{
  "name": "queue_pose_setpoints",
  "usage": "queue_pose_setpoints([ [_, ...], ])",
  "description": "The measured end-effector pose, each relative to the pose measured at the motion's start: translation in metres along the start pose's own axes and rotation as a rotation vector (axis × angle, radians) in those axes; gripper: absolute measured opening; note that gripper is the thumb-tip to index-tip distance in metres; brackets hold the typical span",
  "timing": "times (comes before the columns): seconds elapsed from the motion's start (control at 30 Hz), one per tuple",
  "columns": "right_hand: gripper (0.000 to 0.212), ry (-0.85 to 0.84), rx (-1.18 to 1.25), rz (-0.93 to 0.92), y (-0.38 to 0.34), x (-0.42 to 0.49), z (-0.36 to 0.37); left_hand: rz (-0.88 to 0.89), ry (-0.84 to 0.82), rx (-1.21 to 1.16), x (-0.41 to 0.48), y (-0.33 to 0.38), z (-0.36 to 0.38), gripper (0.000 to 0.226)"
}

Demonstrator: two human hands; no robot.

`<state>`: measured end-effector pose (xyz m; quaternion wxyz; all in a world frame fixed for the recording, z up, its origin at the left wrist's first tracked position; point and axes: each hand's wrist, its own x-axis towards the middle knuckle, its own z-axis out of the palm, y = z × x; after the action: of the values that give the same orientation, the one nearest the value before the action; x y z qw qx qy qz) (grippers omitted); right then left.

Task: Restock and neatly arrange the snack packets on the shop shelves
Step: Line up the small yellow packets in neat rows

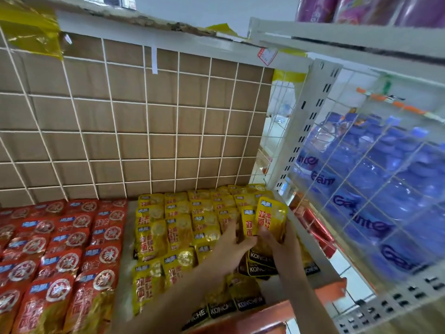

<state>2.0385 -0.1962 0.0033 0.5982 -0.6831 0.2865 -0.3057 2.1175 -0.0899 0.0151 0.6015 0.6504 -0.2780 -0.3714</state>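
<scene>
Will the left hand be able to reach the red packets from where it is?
Probably yes. The red packets lie uncovered to the left of the yellow packets that the left hand touches, and only a bare strip of shelf lies between.

yellow snack packets (183, 227) in overlapping rows (red packets (60, 249) alongside)
</scene>
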Motion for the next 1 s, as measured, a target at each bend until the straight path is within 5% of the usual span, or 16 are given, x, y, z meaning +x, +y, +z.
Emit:
queue_pose_setpoints([
  [0.3, 0.004, -0.029, -0.208, 0.062, 0.022, 0.015, -0.045, -0.036, -0.031, 0.157, 0.003, -0.003, 0.037, 0.034],
  [0.7, 0.052, -0.049, -0.552, 0.086, 0.020, 0.003, -0.033, -0.012, 0.059, 0.205, -0.021, -0.007, 0.011, 0.075],
  [1.0, 0.057, -0.085, -0.754, -0.073, 0.011, -0.006, -0.025, 0.084, 0.305, 0.417, -0.041, -0.021, -0.052, 0.041],
])
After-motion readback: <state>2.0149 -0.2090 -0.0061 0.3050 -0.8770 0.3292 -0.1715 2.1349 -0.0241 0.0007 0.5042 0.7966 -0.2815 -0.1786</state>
